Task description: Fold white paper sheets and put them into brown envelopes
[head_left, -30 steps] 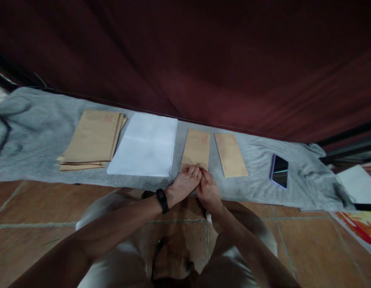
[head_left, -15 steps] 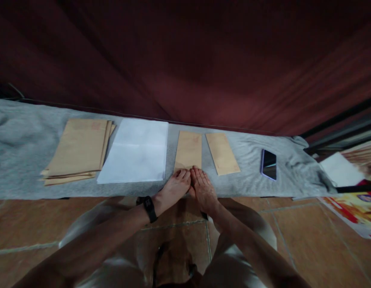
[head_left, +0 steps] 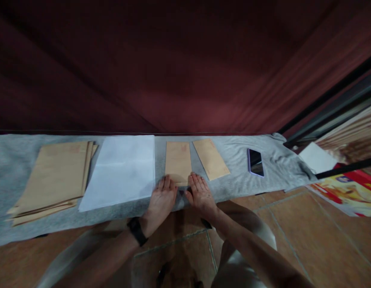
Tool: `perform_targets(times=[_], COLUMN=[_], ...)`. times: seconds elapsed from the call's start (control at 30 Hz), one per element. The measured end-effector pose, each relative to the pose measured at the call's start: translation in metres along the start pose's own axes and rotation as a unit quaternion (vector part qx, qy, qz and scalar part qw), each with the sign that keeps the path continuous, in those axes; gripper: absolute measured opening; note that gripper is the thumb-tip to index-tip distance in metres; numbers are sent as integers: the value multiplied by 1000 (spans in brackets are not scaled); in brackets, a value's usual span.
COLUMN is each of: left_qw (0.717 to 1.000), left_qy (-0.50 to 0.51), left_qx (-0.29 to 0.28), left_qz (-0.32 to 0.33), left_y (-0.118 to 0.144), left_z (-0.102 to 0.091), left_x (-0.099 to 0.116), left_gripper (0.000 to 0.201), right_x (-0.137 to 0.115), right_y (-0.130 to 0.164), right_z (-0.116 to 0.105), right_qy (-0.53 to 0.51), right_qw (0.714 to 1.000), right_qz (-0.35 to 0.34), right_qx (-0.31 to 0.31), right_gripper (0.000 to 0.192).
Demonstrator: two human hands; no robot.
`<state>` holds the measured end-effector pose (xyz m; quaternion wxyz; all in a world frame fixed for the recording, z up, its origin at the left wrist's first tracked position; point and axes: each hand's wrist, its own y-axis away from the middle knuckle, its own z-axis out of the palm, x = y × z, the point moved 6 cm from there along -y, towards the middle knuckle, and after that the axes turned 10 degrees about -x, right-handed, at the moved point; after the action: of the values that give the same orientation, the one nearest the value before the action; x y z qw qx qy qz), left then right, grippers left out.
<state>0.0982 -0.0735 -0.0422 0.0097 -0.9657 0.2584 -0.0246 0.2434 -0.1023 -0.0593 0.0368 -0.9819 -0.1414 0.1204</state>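
A brown paper envelope (head_left: 178,160) lies flat on the grey cloth, its near edge toward me. My left hand (head_left: 164,197) rests at the envelope's near left corner, fingers stretched out and flat. At the near right corner lies my right hand (head_left: 200,194), also flat, with its thumb apart from the fingers. Neither hand grips anything. Just right of this envelope is a second brown envelope (head_left: 211,159), set at a slant. To the left is a stack of white paper sheets (head_left: 122,172), close to my left hand.
A pile of larger brown envelopes (head_left: 58,172) lies at the far left. A phone (head_left: 256,163) with a purple edge is on the grey cloth (head_left: 236,188) to the right. Behind hangs a dark red curtain (head_left: 185,80). A colourful printed package (head_left: 347,190) sits at the lower right.
My hands have moved apart from the middle of the envelope's near edge to its two near corners, and the fingers have flattened. The camera view has turned slightly.
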Motion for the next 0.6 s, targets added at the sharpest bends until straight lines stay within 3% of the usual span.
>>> perform_targets(times=[0.13, 0.3, 0.6], left_qw=[997, 991, 948], left_qy=[54, 107, 305], left_qx=[53, 76, 30], left_qz=[-8, -33, -90], left_y=[-11, -20, -24], left_z=[-7, -7, 5], left_x=[-11, -22, -49], left_gripper=[33, 34, 64], right_x=[-10, -26, -16], right_y=[-5, -1, -4], right_z=[-5, 1, 8], right_qy=[-11, -19, -22], right_qw=[999, 990, 995], right_qz=[-42, -133, -97], right_qx=[10, -40, -21], right_gripper=[59, 60, 62])
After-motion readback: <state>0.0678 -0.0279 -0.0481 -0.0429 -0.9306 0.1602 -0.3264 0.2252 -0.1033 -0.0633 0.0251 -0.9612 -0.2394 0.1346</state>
